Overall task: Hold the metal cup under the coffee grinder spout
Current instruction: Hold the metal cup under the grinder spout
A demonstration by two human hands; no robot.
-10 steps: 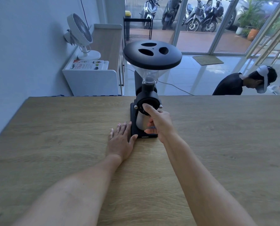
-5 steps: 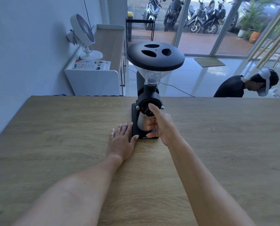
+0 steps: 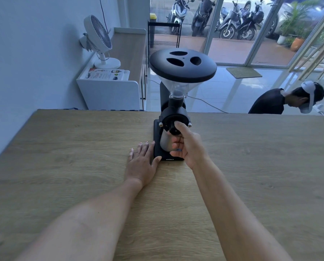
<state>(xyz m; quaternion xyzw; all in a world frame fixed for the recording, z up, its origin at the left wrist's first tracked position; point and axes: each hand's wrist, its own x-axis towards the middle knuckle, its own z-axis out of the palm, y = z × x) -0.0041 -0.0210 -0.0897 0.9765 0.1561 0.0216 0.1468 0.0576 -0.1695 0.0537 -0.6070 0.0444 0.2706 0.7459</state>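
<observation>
A black coffee grinder (image 3: 174, 117) with a clear hopper and round black lid stands at the far middle of the wooden table (image 3: 63, 166). A metal cup (image 3: 165, 141) sits on the grinder's base, directly below the grinding head. My right hand (image 3: 187, 146) is wrapped around the cup's right side, with the thumb raised against the grinder's front dial. My left hand (image 3: 142, 162) lies flat on the table, fingers spread, its thumb touching the front left corner of the grinder's base.
Beyond the table's far edge stand a white cabinet (image 3: 110, 91) with a fan (image 3: 99, 40) and a booklet. A person in a dark shirt (image 3: 287, 99) bends over at the far right. Glass doors and parked motorbikes lie behind.
My hands hold the same places. The view has shifted slightly, with the grinder a little lower and to the right in frame.
</observation>
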